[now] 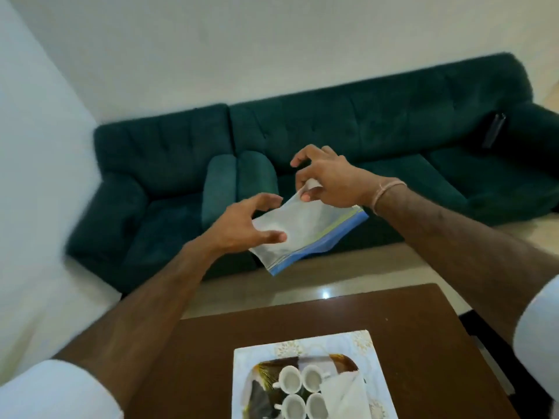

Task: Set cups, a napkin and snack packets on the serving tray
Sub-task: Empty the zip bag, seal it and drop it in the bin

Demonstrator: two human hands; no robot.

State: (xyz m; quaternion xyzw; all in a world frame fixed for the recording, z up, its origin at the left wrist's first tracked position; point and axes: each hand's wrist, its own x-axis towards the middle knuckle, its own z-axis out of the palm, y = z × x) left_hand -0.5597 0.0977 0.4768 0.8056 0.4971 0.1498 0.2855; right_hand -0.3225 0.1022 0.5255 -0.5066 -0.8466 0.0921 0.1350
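Observation:
Both my hands hold a clear plastic zip bag (305, 234) with a blue strip along one edge, up in the air above the far side of the table. My left hand (245, 225) grips its lower left corner between thumb and fingers. My right hand (326, 179) pinches its upper corner. At the bottom of the view, a patterned serving tray (266, 373) rests on a white floral mat (360, 343). Several small white cups (289, 379) stand on the tray, with a white napkin (344, 394) beside them on the right.
The tray and mat sit on a dark brown wooden table (408, 328). Behind it stands a dark green sofa (363, 137) with two cushions (239, 179), against a white wall. A dark flat object (494, 128) lies at the sofa's right end.

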